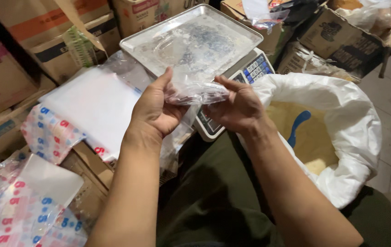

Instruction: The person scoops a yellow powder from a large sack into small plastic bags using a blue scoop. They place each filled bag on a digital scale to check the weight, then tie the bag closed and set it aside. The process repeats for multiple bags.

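My left hand (155, 109) and my right hand (237, 107) both grip a clear plastic bag (194, 68) between them, held up in front of a scale. The bag is thin and crumpled at the fingers, and its upper part covers the view of the scale's steel tray (149, 40). The scale's keypad (256, 68) with blue buttons shows just past my right hand. To the right stands an open white sack (342, 114) of pale yellow grain with a blue scoop handle (299, 124) sticking out.
A stack of clear bags in printed wrappers (85, 105) lies on cardboard boxes at the left, with more packs (21, 210) at the lower left. Cardboard boxes (342, 39) crowd the back and right. My lap in dark green trousers (214, 201) fills the lower middle.
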